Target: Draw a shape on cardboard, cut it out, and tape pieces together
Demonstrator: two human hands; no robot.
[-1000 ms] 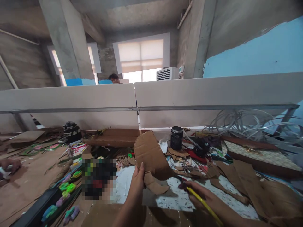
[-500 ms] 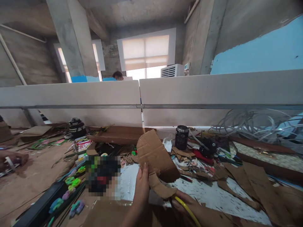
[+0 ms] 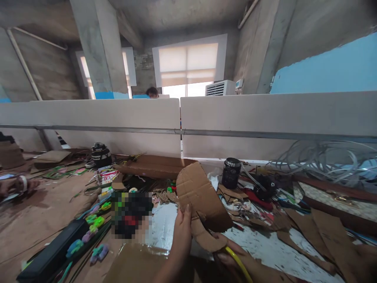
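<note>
My left hand (image 3: 182, 232) grips the lower left edge of a curved piece of brown cardboard (image 3: 198, 192) and holds it upright above the table. My right hand (image 3: 235, 260) sits just below and right of the cardboard, fingers closed around a yellow-handled tool (image 3: 238, 264) whose dark tip meets the cardboard's lower flap; I cannot make out what kind of tool it is.
Cardboard scraps (image 3: 306, 228) and clutter cover the white table (image 3: 259, 243). A black jar (image 3: 231, 173) stands behind the cardboard, another dark jar (image 3: 100, 154) at the left. A white partition (image 3: 265, 118) runs across the back. Another person's hand (image 3: 14, 185) rests at far left.
My right hand with the yellow tool has come left and in under the cardboard, which stays in my left hand. The view has shifted slightly left.
</note>
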